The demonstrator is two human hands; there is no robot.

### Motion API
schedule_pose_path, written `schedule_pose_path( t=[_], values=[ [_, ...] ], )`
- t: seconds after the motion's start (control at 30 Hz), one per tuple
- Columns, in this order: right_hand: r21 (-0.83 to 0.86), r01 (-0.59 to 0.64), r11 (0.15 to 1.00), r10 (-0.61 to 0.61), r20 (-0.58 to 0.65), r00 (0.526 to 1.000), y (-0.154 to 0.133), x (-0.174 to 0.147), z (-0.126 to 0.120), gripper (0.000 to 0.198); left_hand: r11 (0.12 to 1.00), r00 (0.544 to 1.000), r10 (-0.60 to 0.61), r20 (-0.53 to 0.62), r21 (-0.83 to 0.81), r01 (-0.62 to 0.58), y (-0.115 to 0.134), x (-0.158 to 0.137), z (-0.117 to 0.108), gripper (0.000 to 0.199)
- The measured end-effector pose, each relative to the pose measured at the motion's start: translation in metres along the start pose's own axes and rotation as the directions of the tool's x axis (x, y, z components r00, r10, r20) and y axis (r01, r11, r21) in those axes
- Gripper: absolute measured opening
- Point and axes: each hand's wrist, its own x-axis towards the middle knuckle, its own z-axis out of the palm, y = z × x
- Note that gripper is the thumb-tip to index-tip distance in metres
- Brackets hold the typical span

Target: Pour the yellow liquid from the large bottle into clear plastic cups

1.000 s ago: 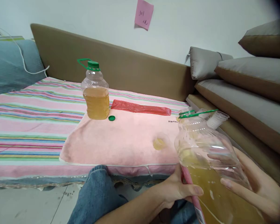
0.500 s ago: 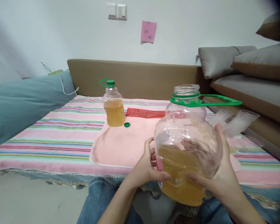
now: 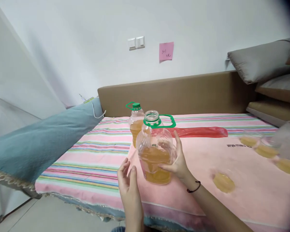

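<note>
A large clear plastic bottle (image 3: 154, 162), uncapped and with a green ring handle (image 3: 168, 121), stands upright on the pink mat (image 3: 195, 161), about half full of golden liquid. My right hand (image 3: 177, 161) holds its right side, thumb in front and fingers round the side. To the left of the bottle, and apart from it, my left hand (image 3: 128, 182) is open and holds nothing. Partly hidden behind is a second bottle (image 3: 134, 127) of golden liquid, with its green cap on.
A clear cup of golden liquid (image 3: 223, 182) stands right of my right arm. Several more filled cups (image 3: 267, 150) and blurred clear cups (image 3: 287, 138) are at the far right. A red plastic bag (image 3: 200, 131) lies behind the mat. Grey cushions (image 3: 258, 61) are at the back right.
The open bottle has moved left and away from me, from being held up in both hands to standing on the mat. My left hand has let go. The view has turned.
</note>
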Motion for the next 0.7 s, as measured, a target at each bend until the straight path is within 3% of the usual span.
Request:
schedule_pose_path(
  t=[0.1, 0.3, 0.6, 0.7],
  values=[
    [0.025, 0.008, 1.0, -0.009, 0.034, 0.999, 0.028, 0.012, 0.015, 0.13, 0.999, 0.995, -0.036, -0.094, -0.008, 0.036, 0.007, 0.001, -0.003, 0.032],
    [0.062, -0.072, 0.996, 0.07, 0.033, 0.997, 0.061, 0.027, 0.036, 0.132, 0.998, 0.999, -0.045, 0.028, -0.034, 0.046, 0.004, 0.003, 0.002, 0.031],
    [0.104, -0.161, 0.981, 0.158, 0.045, 0.986, 0.055, 0.03, 0.043, 0.13, 0.999, 0.995, 0.001, 0.097, 0.038, -0.005, -0.012, -0.002, 0.012, 0.038],
    [0.063, -0.229, 0.971, 0.226, 0.058, 0.972, 0.049, 0.031, 0.042, 0.128, 0.997, 0.992, -0.044, 0.117, 0.061, 0.037, -0.015, -0.002, 0.016, 0.04]
  ],
)
